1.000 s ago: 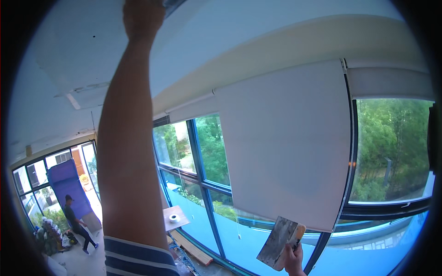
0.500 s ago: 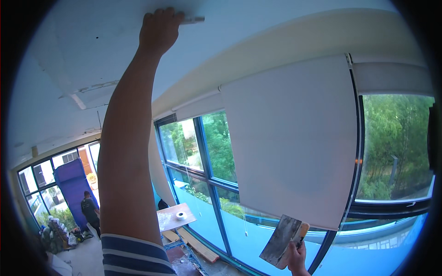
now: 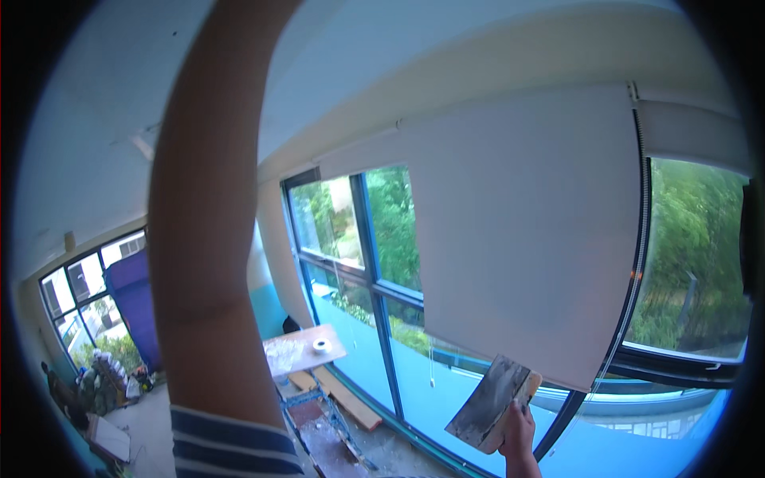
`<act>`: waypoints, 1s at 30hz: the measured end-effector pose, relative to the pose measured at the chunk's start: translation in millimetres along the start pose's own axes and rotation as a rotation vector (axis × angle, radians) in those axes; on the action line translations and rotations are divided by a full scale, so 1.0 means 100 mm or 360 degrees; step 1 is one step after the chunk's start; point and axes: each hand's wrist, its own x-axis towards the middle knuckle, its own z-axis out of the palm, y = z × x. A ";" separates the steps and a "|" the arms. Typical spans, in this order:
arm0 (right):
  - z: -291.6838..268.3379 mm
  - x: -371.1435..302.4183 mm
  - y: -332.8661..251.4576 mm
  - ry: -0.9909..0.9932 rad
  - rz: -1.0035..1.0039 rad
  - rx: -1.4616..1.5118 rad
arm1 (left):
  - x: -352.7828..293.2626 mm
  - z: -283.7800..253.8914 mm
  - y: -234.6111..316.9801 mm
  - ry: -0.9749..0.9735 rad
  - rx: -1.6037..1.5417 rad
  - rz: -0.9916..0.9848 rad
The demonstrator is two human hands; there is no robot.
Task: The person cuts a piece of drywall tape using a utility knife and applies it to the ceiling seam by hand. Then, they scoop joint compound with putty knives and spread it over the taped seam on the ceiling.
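My left arm, in a striped sleeve, reaches up toward the ceiling. Its hand is past the upper edge of the picture, so neither the fingers nor any tool in them shows. At the lower right my right hand is closed round the handle of a plastering trowel. The trowel's flat rectangular blade is smeared grey and tilts in front of the windows, below the lowered blind.
A pale roller blind covers the middle window. Below stand a board with a white roll on it, planks and a paint-stained scaffold frame. Bags are heaped by the far window, near a purple cloth.
The left hand and the flat tool in it have gone out of view at the top. The view has shifted slightly, and a person at the far left is now hidden. The trowel stays held.
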 end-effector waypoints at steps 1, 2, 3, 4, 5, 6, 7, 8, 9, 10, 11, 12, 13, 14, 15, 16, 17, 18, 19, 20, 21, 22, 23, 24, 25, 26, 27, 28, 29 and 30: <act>0.03 0.01 -0.05 -0.0022 0.0113 0.0044 | -0.20 -0.07 0.06 -0.0217 -0.0246 -0.0303; 0.07 0.03 -0.08 0.0050 0.0210 0.0067 | -0.69 0.14 -0.10 -0.0369 -0.0625 -0.0483; 0.06 0.04 -0.11 0.0078 0.0257 0.0044 | -1.12 0.25 0.06 -0.0558 -0.1325 -0.0946; 0.13 0.06 -0.12 0.0004 0.0331 0.0210 | -1.60 0.25 0.10 -0.0663 -0.0895 -0.0886; 0.20 0.07 -0.12 -0.0075 0.0413 0.0369 | -2.25 0.37 0.12 -0.0801 -0.1364 -0.1305; 0.28 0.09 -0.13 -0.0076 0.0479 0.0333 | -2.77 0.26 0.35 -0.1041 -0.1226 -0.1561; 0.39 0.10 -0.12 -0.0146 0.0557 0.0299 | -3.42 0.16 0.49 -0.1358 -0.1135 -0.1784; 0.50 0.10 -0.08 -0.0217 0.0635 0.0267 | -4.00 0.00 0.73 -0.1406 -0.1242 -0.2041; 0.56 0.12 -0.01 -0.0218 0.0694 0.0231 | -4.44 -0.18 0.94 -0.1701 -0.1262 -0.2256; 0.57 0.15 0.08 -0.0198 0.0779 0.0200 | -4.63 -0.34 1.12 -0.1958 -0.1358 -0.2372; 0.58 0.19 0.15 -0.0192 0.0874 0.0166 | -4.79 -0.50 1.27 -0.2207 -0.1442 -0.2491; 0.64 0.19 0.20 -0.0194 0.0929 0.0144 | -5.10 -0.65 1.46 -0.2231 -0.1446 -0.2612; 0.65 0.19 0.27 -0.0188 0.0978 0.0113 | -5.47 -0.77 1.57 -0.2257 -0.1452 -0.2724; 0.61 0.20 0.35 -0.0204 0.0986 0.0048 | -5.75 -0.85 1.64 -0.2297 -0.1455 -0.2762; 0.61 0.17 0.42 -0.0223 0.0997 -0.0008 | -5.84 -0.95 1.65 -0.2304 -0.1447 -0.2823; 0.62 0.12 0.44 -0.0215 0.0967 -0.0166 | -5.93 -1.05 1.65 -0.2340 -0.1371 -0.2662; 0.59 0.12 0.50 -0.0210 0.1004 -0.0188 | -5.98 -1.13 1.64 -0.2367 -0.1295 -0.2492; 0.53 0.13 0.56 -0.0176 0.0998 -0.0150 | -6.03 -1.22 1.63 -0.2384 -0.1275 -0.2517; 0.51 0.15 0.60 -0.0145 0.0987 -0.0107 | -6.07 -1.31 1.58 -0.2385 -0.1263 -0.2554; 0.50 0.17 0.62 -0.0170 0.1009 -0.0128 | -6.11 -1.40 1.53 -0.2444 -0.1240 -0.2568; 0.51 0.19 0.64 -0.0161 0.1042 -0.0140 | -6.16 -1.48 1.49 -0.2515 -0.1220 -0.2584; 0.53 0.22 0.65 -0.0173 0.1022 -0.0161 | -6.21 -1.55 1.45 -0.2504 -0.1203 -0.2624; 0.57 0.23 0.66 -0.0176 0.0984 -0.0176 | -6.26 -1.61 1.41 -0.2519 -0.1217 -0.2639; 0.63 0.23 0.68 -0.0147 0.0934 -0.0153 | -6.32 -1.67 1.39 -0.2365 -0.1020 -0.2590; 0.70 0.27 0.73 -0.0118 0.0944 -0.0161 | -6.38 -1.71 1.36 -0.2213 -0.0832 -0.2532; 0.75 0.32 0.79 -0.0033 0.0934 -0.0030 | -6.45 -1.73 1.34 -0.2050 -0.0711 -0.2609; 0.76 0.36 0.85 0.0070 0.0912 0.0102 | -6.45 -1.70 1.33 -0.1897 -0.0605 -0.2675; 0.81 0.40 0.93 0.0125 0.0911 0.0090 | -6.43 -1.69 1.34 -0.1493 -0.0703 -0.2932; 0.87 0.43 1.01 0.0126 0.0954 0.0142 | -6.44 -1.70 1.38 -0.1527 -0.0757 -0.2955; 0.92 0.47 1.10 0.0124 0.0988 0.0200 | -6.48 -1.70 1.42 -0.1022 -0.0985 -0.3092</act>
